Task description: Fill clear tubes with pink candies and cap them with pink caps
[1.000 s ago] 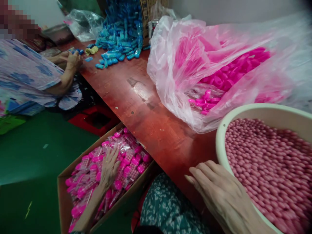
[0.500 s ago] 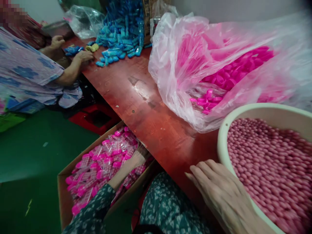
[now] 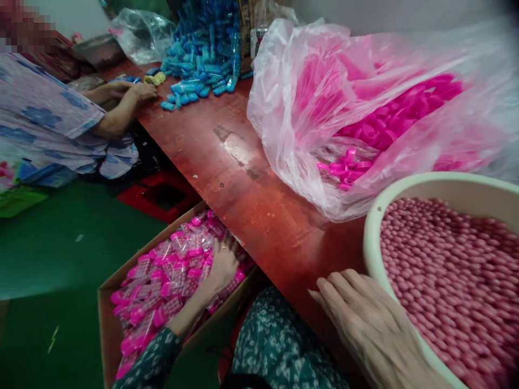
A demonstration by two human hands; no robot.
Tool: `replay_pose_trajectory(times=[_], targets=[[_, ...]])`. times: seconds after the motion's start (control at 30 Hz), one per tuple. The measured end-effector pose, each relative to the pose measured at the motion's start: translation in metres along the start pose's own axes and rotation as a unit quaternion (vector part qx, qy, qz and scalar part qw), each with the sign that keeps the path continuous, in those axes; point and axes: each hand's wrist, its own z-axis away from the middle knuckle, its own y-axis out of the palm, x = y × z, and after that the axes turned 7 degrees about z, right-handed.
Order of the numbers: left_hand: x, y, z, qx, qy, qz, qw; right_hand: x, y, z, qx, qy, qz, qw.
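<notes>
My left hand [image 3: 224,266] reaches into a cardboard box [image 3: 101,319] below the table edge. Its fingers look spread, lying over a heap of small clear containers with pink caps [image 3: 178,270], filled with little pink balls. I see nothing held in it. My right hand [image 3: 360,308] lies palm down on the red tabletop [image 3: 259,200], fingers stretched out. Beside it stands a cream basin [image 3: 371,243] full of pink oval pellets [image 3: 446,270].
A clear plastic bag [image 3: 275,129] holding bright pink plastic pieces [image 3: 385,124] lies behind the basin. Farther back is a pile of blue containers [image 3: 203,70]. At the far left another person's hands [image 3: 138,94] work at the table. A red stool [image 3: 158,194] stands below.
My left hand has drawn back from under the table edge, its fingers now showing over the containers. My right hand stays put. The other person's hands have come closer together.
</notes>
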Motion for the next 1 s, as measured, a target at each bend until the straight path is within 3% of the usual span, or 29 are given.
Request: replay_pose_trajectory(times=[0.1, 0.2, 0.3, 0.43, 0.53, 0.67, 0.83, 1.0], targets=[[0.039, -0.022, 0.011, -0.047, -0.127, -0.052, 0.989, -0.001, 0.004, -0.001, -0.011, -0.005, -0.009, 1.000], [0.069, -0.036, 0.028, -0.037, -0.182, -0.069, 0.980, 0.000, 0.007, -0.002, -0.021, 0.000, -0.015, 1.000], [0.071, -0.033, 0.051, 0.002, -0.165, -0.064, 0.984, 0.003, 0.007, -0.003, -0.019, 0.007, -0.005, 1.000], [0.050, -0.016, 0.084, 0.054, -0.119, -0.049, 0.990, 0.004, 0.006, -0.004, -0.003, 0.000, 0.020, 1.000], [0.045, -0.011, 0.100, 0.060, -0.118, -0.050, 0.990, 0.004, 0.005, -0.004, -0.004, -0.012, 0.031, 0.999], [0.063, -0.018, 0.101, 0.025, -0.160, -0.069, 0.984, 0.003, 0.008, -0.003, -0.008, -0.012, 0.038, 0.999], [0.095, -0.032, 0.093, 0.039, -0.155, -0.067, 0.985, 0.003, 0.014, 0.000, -0.018, -0.004, 0.035, 0.999], [0.107, -0.032, 0.096, 0.041, -0.156, -0.068, 0.985, 0.002, 0.015, 0.000, -0.023, -0.028, 0.039, 0.999]])
